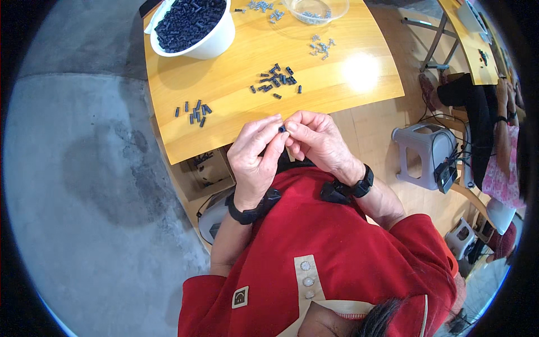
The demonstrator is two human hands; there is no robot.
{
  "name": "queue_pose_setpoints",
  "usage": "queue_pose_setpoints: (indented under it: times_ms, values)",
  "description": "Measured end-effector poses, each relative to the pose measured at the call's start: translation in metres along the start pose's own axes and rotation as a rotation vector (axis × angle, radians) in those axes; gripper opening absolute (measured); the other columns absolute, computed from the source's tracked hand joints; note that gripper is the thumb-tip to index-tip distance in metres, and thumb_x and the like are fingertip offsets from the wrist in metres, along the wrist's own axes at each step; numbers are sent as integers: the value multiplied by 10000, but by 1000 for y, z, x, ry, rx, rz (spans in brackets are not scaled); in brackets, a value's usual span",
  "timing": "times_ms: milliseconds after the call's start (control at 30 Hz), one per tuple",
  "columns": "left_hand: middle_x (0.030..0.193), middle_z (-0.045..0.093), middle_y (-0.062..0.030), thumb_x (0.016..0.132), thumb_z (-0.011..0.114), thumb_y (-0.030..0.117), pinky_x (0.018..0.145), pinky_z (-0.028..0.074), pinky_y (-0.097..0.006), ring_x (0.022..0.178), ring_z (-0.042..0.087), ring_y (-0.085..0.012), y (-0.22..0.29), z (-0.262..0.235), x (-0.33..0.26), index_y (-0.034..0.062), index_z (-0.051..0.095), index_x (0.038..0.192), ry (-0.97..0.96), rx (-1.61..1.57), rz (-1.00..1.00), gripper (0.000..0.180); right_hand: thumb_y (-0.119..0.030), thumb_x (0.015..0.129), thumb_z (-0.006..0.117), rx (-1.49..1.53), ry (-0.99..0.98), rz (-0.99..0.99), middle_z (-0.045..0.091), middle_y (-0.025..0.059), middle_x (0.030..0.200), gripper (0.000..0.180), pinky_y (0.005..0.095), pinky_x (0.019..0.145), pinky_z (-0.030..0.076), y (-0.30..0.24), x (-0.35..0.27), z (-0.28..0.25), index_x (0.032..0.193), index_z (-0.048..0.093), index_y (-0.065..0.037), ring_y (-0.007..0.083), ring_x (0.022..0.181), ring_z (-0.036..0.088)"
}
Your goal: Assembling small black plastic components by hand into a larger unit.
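My left hand [251, 154] and my right hand [321, 140] meet just past the table's near edge, fingertips pinched together. Between them is a small black tubular plastic piece [282, 128], its round end showing. Whether a second small part is in the fingers cannot be made out. On the wooden table [224, 84] beyond my hands lies a loose pile of similar black pieces [276, 78]. Another small group of black pieces [196, 114] is to the left of my hands.
A white bucket [216, 40] full of black pieces stands at the far left. Small silvery metal parts [322, 48] lie farther back, near a clear bowl [317, 17]. To the right are a plastic stool [424, 157], cables and another person [477, 106] at a second table.
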State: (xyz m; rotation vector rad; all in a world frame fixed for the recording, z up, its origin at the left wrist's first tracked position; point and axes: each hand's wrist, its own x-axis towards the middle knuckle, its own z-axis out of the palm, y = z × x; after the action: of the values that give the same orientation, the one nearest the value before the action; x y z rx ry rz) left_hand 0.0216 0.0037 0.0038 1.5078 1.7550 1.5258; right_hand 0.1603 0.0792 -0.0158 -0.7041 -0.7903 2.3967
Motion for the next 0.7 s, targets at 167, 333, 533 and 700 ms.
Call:
queue_pose_setpoints:
  times_ms: [167, 333, 533, 700]
  values:
    - [913, 696, -123, 796, 724, -19, 762, 526, -331, 838, 667, -254, 5, -4, 6, -16, 677, 925, -66, 183, 113, 137, -211, 938, 684, -168, 138, -83, 635, -17, 745, 166, 184, 511, 430, -2, -4, 2, 891, 664, -53, 28, 571, 522]
    - [860, 674, -120, 773, 723, -48, 721, 516, -359, 783, 648, -290, 7, -3, 11, -6, 662, 908, -148, 380, 242, 154, -140, 927, 692, -391, 167, -266, 644, -26, 771, 118, 182, 580, 445, 5, -5, 3, 907, 671, -26, 18, 646, 525]
    - [903, 696, -135, 769, 723, -69, 734, 525, -335, 819, 670, -269, 2, 4, 3, -14, 673, 921, -45, 270, 175, 169, -187, 956, 657, -407, 182, -195, 633, -29, 761, 178, 196, 605, 452, -3, -10, 3, 903, 667, -17, 17, 676, 528]
    - [899, 695, -125, 792, 713, -61, 734, 528, -319, 815, 672, -240, 0, 5, 6, -21, 686, 919, -48, 231, 159, 137, -183, 952, 657, -527, 173, -198, 613, -21, 723, 170, 210, 597, 453, -10, -6, -7, 893, 666, -23, 24, 664, 522]
